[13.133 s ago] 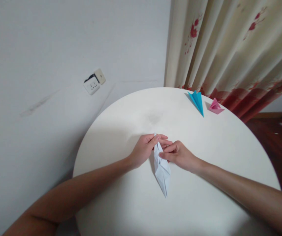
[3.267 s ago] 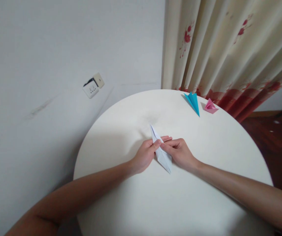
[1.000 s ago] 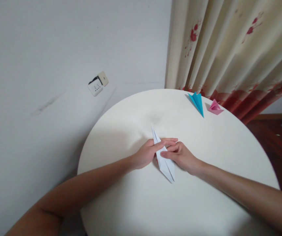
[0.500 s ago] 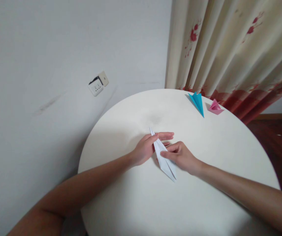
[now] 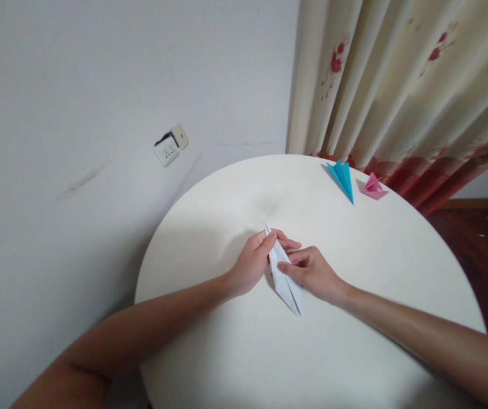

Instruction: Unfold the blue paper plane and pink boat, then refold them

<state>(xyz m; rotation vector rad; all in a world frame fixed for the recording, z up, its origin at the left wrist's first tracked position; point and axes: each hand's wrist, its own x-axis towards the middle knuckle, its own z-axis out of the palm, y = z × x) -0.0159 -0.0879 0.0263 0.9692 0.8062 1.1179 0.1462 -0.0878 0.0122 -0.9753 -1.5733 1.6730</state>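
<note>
The left hand [image 5: 253, 262] is pinching the far tip of a white paper fold [image 5: 284, 274] between thumb and fingers [image 5: 288, 244]. The right hand [image 5: 314, 274] is pressing curled fingers onto its middle, holding it flat. The fold is lying near the centre of the round, smooth white worktop [image 5: 354, 341], a long creased spear shape with sharp points. Far right, well apart, a blue fold [image 5: 342, 177] and a pink fold [image 5: 372, 187] are sitting beside a pleated floral curtain [image 5: 397, 85].
</note>
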